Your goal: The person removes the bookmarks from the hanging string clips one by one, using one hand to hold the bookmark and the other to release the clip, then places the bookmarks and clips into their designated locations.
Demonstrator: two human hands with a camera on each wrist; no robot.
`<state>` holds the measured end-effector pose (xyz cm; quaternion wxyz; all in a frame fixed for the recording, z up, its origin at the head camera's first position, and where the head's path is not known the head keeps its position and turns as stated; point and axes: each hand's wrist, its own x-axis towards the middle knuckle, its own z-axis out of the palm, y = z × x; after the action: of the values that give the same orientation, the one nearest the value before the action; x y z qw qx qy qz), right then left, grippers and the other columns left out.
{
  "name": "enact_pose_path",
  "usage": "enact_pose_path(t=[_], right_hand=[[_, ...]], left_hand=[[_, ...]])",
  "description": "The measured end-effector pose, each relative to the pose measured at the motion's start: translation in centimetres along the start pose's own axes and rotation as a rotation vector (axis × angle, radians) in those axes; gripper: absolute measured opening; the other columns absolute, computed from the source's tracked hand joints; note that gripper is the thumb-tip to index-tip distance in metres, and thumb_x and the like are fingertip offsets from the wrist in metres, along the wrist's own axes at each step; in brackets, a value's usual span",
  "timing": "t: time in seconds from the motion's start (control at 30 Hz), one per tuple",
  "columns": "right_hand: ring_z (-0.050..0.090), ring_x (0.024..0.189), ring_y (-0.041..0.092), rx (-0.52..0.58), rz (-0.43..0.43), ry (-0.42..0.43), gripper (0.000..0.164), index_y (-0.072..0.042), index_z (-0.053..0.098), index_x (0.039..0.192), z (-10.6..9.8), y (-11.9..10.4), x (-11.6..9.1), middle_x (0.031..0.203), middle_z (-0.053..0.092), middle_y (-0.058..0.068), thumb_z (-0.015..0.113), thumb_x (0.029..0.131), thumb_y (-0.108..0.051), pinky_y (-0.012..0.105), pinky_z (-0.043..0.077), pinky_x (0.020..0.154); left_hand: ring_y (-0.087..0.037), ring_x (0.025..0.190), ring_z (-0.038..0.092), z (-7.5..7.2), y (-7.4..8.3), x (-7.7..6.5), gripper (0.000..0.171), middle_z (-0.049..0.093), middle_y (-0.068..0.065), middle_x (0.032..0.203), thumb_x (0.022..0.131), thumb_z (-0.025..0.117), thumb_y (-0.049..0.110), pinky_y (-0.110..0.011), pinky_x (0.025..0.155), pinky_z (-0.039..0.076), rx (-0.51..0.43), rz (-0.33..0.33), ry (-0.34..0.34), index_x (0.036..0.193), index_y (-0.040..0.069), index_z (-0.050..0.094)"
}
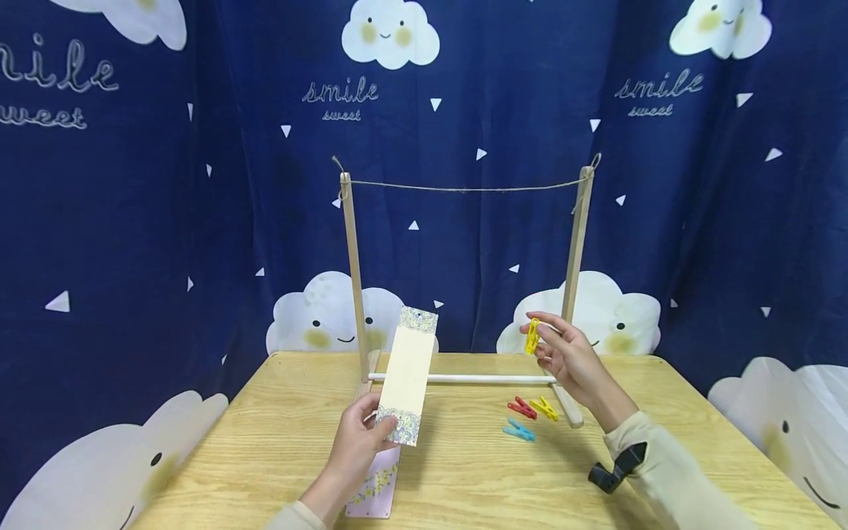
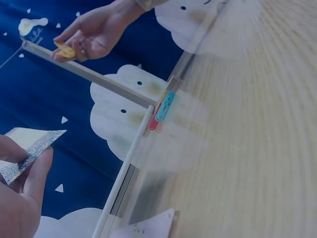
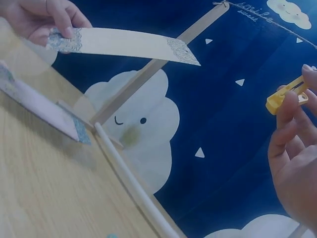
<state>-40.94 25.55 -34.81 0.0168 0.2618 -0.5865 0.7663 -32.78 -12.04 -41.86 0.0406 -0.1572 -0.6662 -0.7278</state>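
Observation:
My left hand (image 1: 358,436) pinches the lower end of a cream bookmark (image 1: 407,368) with patterned ends, holding it raised and slightly tilted above the table. In the left wrist view the thumb and fingers press on the patterned end of the bookmark (image 2: 33,151). Off to the right, my right hand (image 1: 575,359) holds a yellow clothespin (image 1: 532,336) between thumb and fingertips, in front of the right post. The same clothespin (image 3: 287,96) shows in the right wrist view. A pinkish bookmark (image 1: 375,486) with yellow flowers lies on the table below the left hand.
A wooden frame has a left post (image 1: 354,272), a right post (image 1: 578,243), a white crossbar (image 1: 490,379) and a string (image 1: 464,189) tied across its top. On the table (image 1: 252,456) lie a red clothespin (image 1: 522,408), another yellow clothespin (image 1: 544,408) and a blue clothespin (image 1: 519,430).

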Motion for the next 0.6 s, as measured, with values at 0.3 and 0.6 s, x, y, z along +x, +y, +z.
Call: enact_pose_path(t=[0.3, 0.6], right_hand=[[0.051, 0.072, 0.009, -0.173, 0.033, 0.047, 0.039, -0.004, 0.054, 0.145, -0.3, 1.8, -1.5, 0.115, 0.071, 0.001, 0.057, 0.109, -0.019, 0.021, 0.044, 0.061], [0.048, 0.070, 0.010, -0.214, 0.058, 0.079, 0.034, -0.006, 0.058, 0.139, -1.0, 3.4, -2.8, 0.115, 0.071, 0.006, 0.058, 0.108, -0.018, 0.021, 0.042, 0.059]], left_hand=[[-0.029, 0.099, 0.064, -0.2, -0.2, -1.7, 0.058, 0.051, -0.025, 0.129, 0.095, 0.063, -0.008, -0.036, 0.073, 0.062, 0.107, 0.002, 0.065, 0.148, -0.011, 0.040], [-0.020, 0.082, 0.049, -0.4, -0.6, -2.6, 0.078, 0.036, -0.026, 0.139, 0.092, 0.064, -0.013, -0.041, 0.067, 0.063, 0.130, -0.014, 0.051, 0.160, 0.012, 0.033]])
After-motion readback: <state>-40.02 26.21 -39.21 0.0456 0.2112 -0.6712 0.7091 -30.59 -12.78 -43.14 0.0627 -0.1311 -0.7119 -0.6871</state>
